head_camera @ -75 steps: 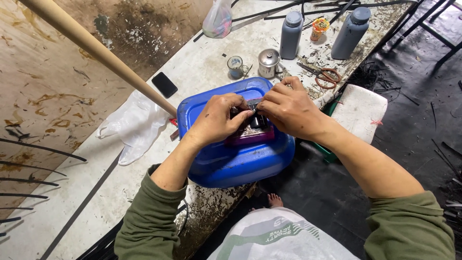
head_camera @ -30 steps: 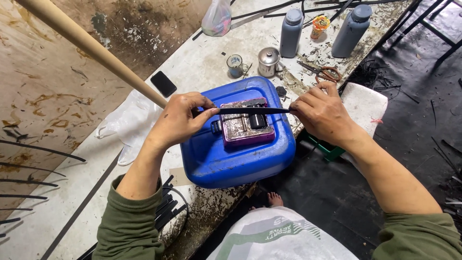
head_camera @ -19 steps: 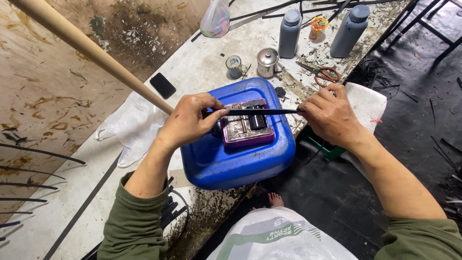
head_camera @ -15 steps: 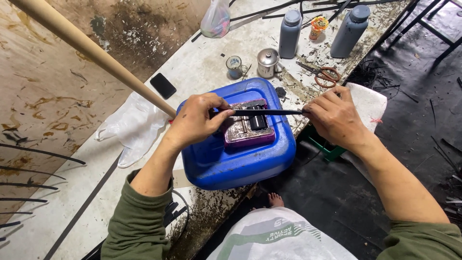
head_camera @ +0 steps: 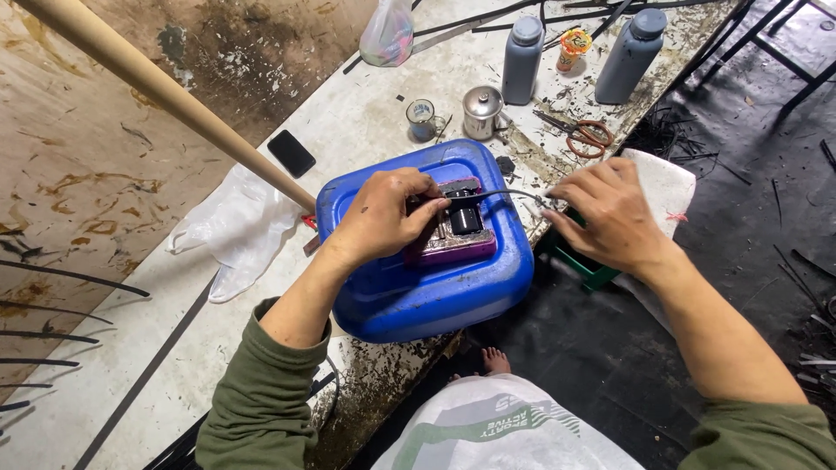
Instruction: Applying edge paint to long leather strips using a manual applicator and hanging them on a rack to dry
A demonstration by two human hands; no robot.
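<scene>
I pinch a thin black strip (head_camera: pixel 501 195) taut between left hand (head_camera: pixel 383 222) and right hand (head_camera: pixel 610 213), above the small purple device (head_camera: pixel 453 239) steadied by the blue jerrycan (head_camera: pixel 418 296).

Both hands, earlier bunched together over the purple tray (head_camera: pixel 453 244) on the blue canister (head_camera: pixel 418 287), are now drawn apart: the left hand (head_camera: pixel 383 218) stays above it, the right hand (head_camera: pixel 610 213) sits off its right edge, and a thin black strip (head_camera: pixel 501 195) stretches between them, now slightly bowed.
</scene>
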